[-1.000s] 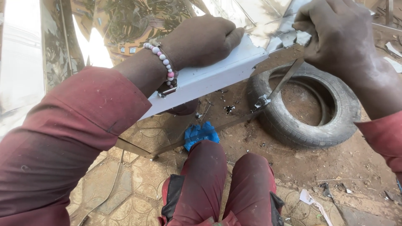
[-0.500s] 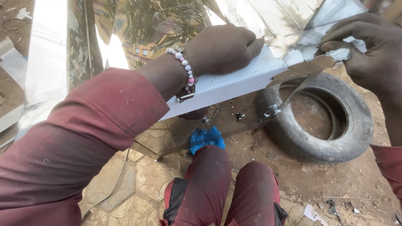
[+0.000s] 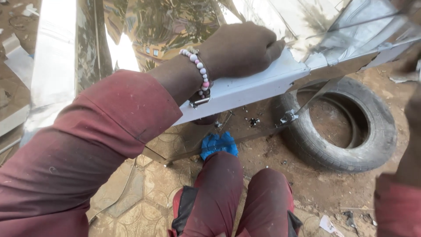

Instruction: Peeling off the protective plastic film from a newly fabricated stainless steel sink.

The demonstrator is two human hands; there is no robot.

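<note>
since half a second ago the view has swung left and closer, so the right hand [image 3: 414, 66], which was pinching the torn edge of the sheet, has slid almost out of frame; only a blurred dark shape shows at the right edge now and i cannot tell whether its fingers are closed on anything. left hand [image 3: 239, 50] has kept its place: it sits curled into a loose fist on top of the folded metal sheet [image 3: 245, 90], fingers together and pressing down on the pale bent strip rather than wrapping around it. a beaded bracelet [image 3: 199, 72] and a watch buckle hang at the wrist, touching the sheet's upper face. the sheet runs from lower left to upper right across the view, raised above the dirt, with its shiny reflective face turned away behind the hand and a ragged, torn end near the upper right. below it lie an old tyre [image 3: 346, 127] on the ground, a thin metal rod [image 3: 307, 103] leaning across the tyre's rim, and a crumpled blue cloth [image 3: 219, 144] just in front of the knees [image 3: 245, 193].

the risk i see is the torn edge: the fist rests close to it, and if the sheet shifts or springs under pressure the bare skin could be cut. the bracelet could also snag on the fold
</note>
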